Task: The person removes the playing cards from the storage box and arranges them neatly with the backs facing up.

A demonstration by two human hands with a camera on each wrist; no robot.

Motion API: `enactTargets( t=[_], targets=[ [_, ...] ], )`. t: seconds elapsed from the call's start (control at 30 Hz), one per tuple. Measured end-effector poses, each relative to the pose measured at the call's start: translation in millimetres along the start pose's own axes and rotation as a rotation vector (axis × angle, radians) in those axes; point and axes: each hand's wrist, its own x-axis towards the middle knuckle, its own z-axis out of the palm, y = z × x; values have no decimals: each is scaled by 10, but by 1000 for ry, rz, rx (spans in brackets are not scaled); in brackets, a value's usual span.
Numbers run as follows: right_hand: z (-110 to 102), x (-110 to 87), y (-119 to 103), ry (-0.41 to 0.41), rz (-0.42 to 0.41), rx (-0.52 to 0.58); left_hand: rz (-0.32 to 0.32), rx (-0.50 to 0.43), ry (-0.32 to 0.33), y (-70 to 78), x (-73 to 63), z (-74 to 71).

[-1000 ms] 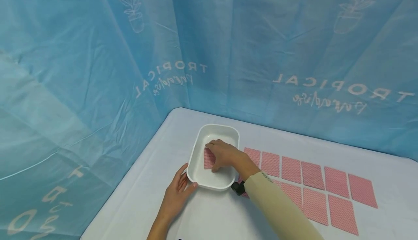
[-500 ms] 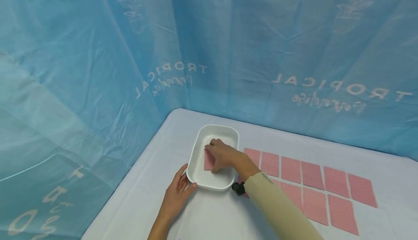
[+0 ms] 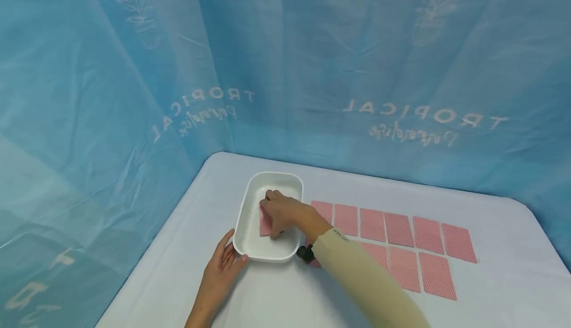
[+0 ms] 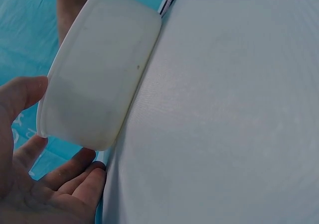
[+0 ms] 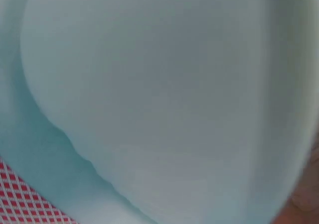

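A white tub [image 3: 267, 258] with rounded corners stands on the table. Inside it my right hand [image 3: 285, 212] reaches down, thumb and fingers gripping a playing card [image 3: 265, 222] with a red crisscross back. The hand covers much of the card, so whether others lie under it I cannot tell. At the tub's near-left corner my left hand [image 3: 219, 270] holds the rim between thumb and index finger. In the left wrist view the tub's pale outer wall [image 4: 99, 74] shows beside the thumb [image 4: 30, 92], with the other fingers bent below the corner.
Two rows of playing cards [image 3: 372, 225] lie face down to the right of the tub, partly hidden by the right sleeve [image 3: 361, 278]. A dark wrist camera [image 3: 306, 254] hangs near the tub's right wall. Blue printed curtains [image 3: 321, 70] border the white table [image 3: 499, 209].
The head view has turned to the right, so everything sits further left. The card in my right hand appears slightly tilted. My left hand keeps its place at the tub's corner.
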Motion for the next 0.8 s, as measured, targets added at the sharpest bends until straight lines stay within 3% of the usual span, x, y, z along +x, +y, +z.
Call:
enactTargets(
  t=[0.27,0.57,0.8],
  targets=[
    [-95,-59,52,10,-13,-13,-36,48,14,49,-28,-23],
    [-225,-186,100,18,-33,-23,-4,48,18,47,-1,55],
    [-338,-260,57,39,-53,-36,-26,87,32,49,-1,55]
  ],
)
